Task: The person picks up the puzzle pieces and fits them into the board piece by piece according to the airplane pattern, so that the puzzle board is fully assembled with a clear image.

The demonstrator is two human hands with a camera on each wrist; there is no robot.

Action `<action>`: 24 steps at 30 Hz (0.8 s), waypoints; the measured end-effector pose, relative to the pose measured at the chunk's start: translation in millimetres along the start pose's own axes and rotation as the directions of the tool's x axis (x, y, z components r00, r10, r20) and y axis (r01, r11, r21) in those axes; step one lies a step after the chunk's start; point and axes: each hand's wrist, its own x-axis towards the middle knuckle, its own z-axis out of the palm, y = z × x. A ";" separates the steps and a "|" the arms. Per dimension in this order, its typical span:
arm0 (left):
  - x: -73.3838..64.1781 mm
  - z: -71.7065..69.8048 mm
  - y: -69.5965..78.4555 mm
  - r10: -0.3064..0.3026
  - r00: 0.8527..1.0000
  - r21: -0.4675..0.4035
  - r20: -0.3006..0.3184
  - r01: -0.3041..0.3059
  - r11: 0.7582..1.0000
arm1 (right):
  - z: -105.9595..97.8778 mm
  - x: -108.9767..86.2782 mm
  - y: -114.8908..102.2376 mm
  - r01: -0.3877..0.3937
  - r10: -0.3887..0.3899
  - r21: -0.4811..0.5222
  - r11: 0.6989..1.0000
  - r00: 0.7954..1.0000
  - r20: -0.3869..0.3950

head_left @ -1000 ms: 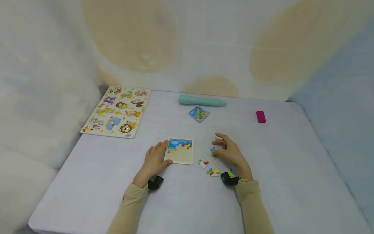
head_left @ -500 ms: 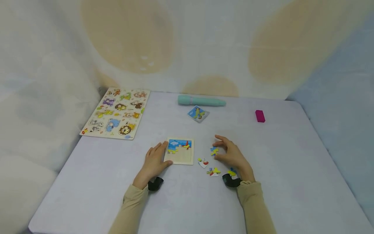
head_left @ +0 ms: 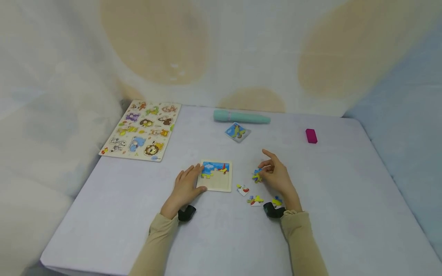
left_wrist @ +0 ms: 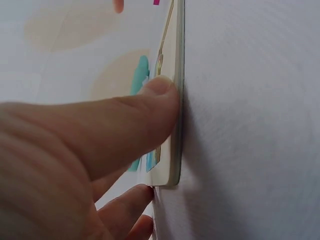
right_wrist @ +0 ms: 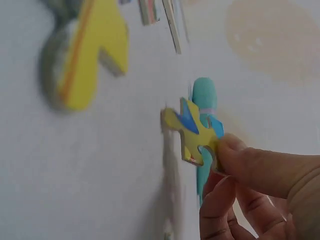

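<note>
A small square puzzle board (head_left: 220, 186) lies on the table, with blue sky and a red-and-yellow plane in the fitted pieces of its upper part. My left hand (head_left: 184, 189) rests against the board's left side, fingers fairly straight. In the left wrist view the thumb (left_wrist: 150, 112) presses on the board's edge. My right hand (head_left: 277, 177) pinches a yellow-and-blue puzzle piece (right_wrist: 192, 132) between thumb and forefinger, just off the table. Nearer me lie loose puzzle pieces: a white-and-red one (head_left: 243, 190), a yellow-and-white group (head_left: 255, 200) and a yellow-blue one (head_left: 276, 201) beside the right wrist.
At the back left lies a large animal puzzle board (head_left: 139, 132). A mint-green tube-like object (head_left: 241, 116) lies along the back, with a small picture card or packet (head_left: 237, 132) before it. A magenta block (head_left: 311, 136) sits at the back right.
The right thumb and forefinger have closed on the puzzle piece and turned it, lifting it slightly. The left hand stays on the board. The whole head view has shifted a little.
</note>
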 end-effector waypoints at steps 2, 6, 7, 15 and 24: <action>-1.1 -0.7 -0.5 0.007 1.000 0.012 0.006 -0.007 1.000 | 2.9 2.8 -4.6 -0.015 0.016 0.043 0.999 1.000 -0.026; -1.8 -0.9 0.6 0.028 1.000 0.009 0.006 -0.028 1.000 | 13.3 9.5 -19.1 -0.027 0.031 0.105 0.994 0.999 -0.036; -1.7 -1.6 0.8 0.031 1.000 0.010 0.005 -0.031 0.999 | 18.0 11.9 -22.6 -0.026 0.029 0.115 0.993 0.999 -0.030; -4.1 1.4 1.2 0.013 1.000 0.021 0.022 -0.013 1.000 | 64.8 24.6 -40.2 0.020 -0.027 0.167 0.986 0.999 0.039; 0.5 -1.8 0.0 0.024 1.000 0.028 0.010 -0.024 0.999 | 100.8 39.3 -64.7 0.000 -0.005 0.069 0.998 0.997 0.077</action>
